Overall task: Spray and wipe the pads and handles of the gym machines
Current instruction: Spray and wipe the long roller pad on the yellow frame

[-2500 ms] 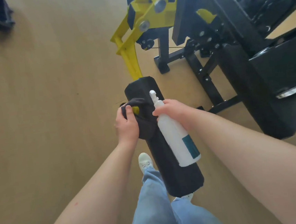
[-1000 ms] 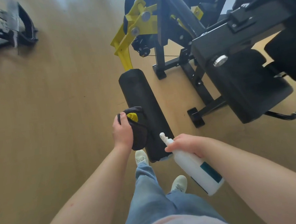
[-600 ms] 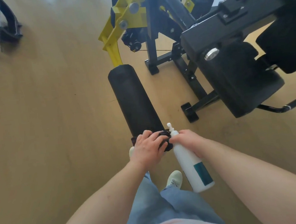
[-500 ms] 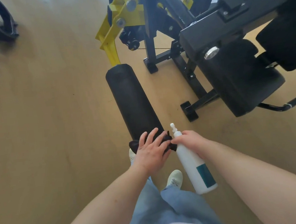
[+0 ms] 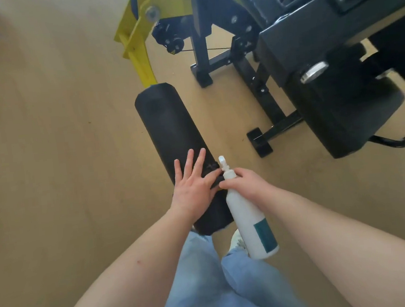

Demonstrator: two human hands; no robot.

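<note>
At the near end of a black cylindrical foam roller pad, mounted on a yellow steel lever arm above the tan floor, a person's left hand lies flat, fingers straight and spread, pressing a dark cloth against the foam. The right hand grips the neck of a white plastic spray bottle with a teal label, just beside the pad.
</note>
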